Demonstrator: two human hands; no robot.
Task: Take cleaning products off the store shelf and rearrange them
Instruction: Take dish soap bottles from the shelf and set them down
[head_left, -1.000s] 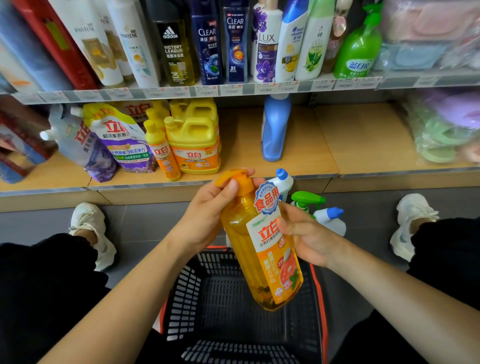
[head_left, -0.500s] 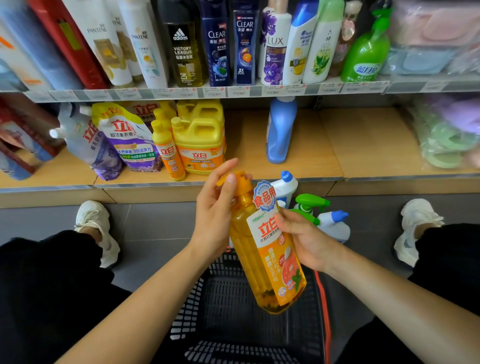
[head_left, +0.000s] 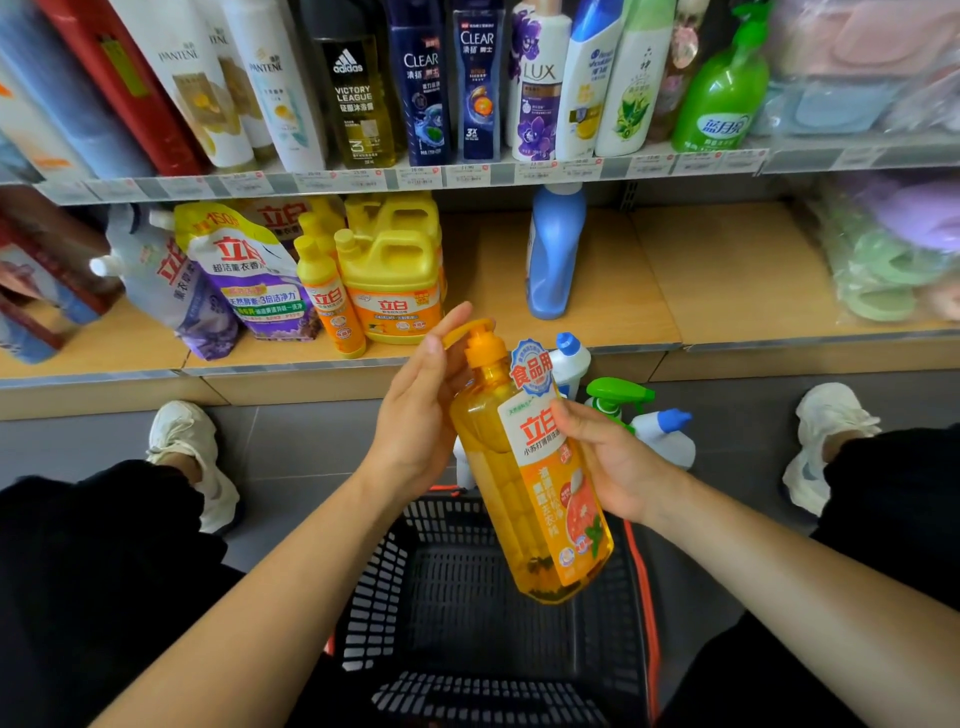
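While the orange pump bottle (head_left: 540, 483) is held in the air in front of the person, its long axis runs obliquely: pump head up, away from the person and tipped left, base down and to the right, above the black basket (head_left: 395, 571). The right hand (head_left: 618, 462) grasps the body at label height from the right, thumb across the label front, the other fingers hidden behind. The left hand (head_left: 421, 415) lies with fingers straight against the pump head and neck; it clasps nothing and appears only to steady. Beyond the pump head, the lower shelf (head_left: 649, 270) shows bare board between the yellow jug (head_left: 395, 280) and the blue bottle (head_left: 553, 254). Spray bottles (head_left: 660, 436) stand on the floor behind the right hand. Judged from this pose, the right hand carries the weight, so setting the bottle on the shelf would call for righting it and moving it forward.
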